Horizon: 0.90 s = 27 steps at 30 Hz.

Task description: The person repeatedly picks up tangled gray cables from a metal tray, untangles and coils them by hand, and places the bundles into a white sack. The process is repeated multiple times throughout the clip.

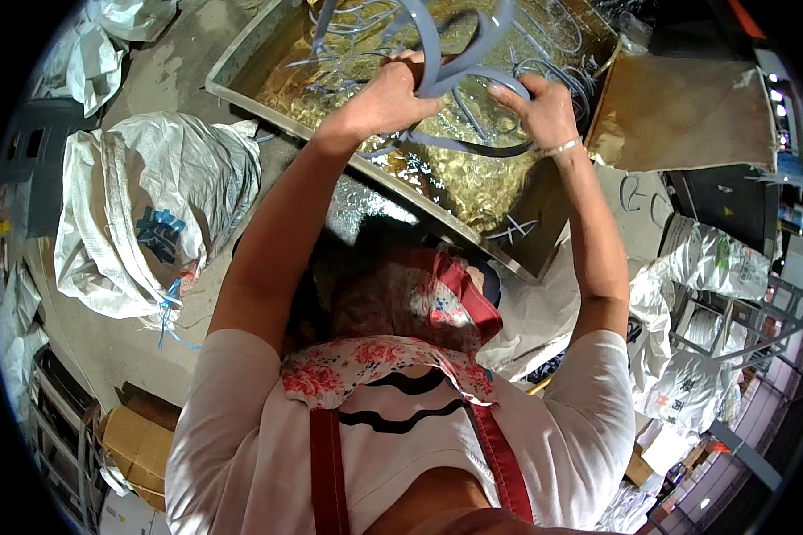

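Both my arms reach out over a metal trough (241,76) filled with yellowish, rippling liquid. My left hand (385,96) is closed around a bundle of grey flexible strips (437,53) that loop up out of the liquid. Just to the right, my right hand (542,109), with a thin bracelet at the wrist, grips the same bundle where it curves down. A darker strip (473,147) hangs below the two hands. More thin grey strips (357,27) float in the trough behind them.
A large white woven sack (143,209) stands open at the left. A brown board (687,111) lies at the trough's right end. Cardboard boxes (138,441) sit at lower left, and printed white bags (696,357) and a metal frame at the right.
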Motion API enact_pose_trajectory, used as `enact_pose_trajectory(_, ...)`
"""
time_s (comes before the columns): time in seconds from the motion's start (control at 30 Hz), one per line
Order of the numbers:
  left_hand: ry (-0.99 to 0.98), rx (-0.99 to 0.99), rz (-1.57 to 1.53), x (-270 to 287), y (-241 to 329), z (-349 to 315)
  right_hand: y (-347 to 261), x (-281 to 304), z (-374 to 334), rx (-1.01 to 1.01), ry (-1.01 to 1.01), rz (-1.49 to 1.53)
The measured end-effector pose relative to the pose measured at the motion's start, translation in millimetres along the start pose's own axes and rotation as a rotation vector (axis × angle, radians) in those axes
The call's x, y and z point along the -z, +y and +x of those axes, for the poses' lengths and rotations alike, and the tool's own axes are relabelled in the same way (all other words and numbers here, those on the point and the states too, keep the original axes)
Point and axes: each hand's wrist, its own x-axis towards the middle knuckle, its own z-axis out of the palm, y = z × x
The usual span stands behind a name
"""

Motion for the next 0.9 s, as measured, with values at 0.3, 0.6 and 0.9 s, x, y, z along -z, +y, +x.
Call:
enact_pose_trajectory(0.3,0.251,0.418,-0.624,27,-15,-2,189,-136,96,-0.192,0.133,-0.128)
enact_pose_trajectory(0.6,0.371,0.545,-0.534,6,-30,7,128,-155,58,-0.341,0.285,0.664)
enact_pose_trajectory(0.9,0.223,0.562,-0.798,-34,-11,7,15,-118,33,-0.028,0.389,0.525)
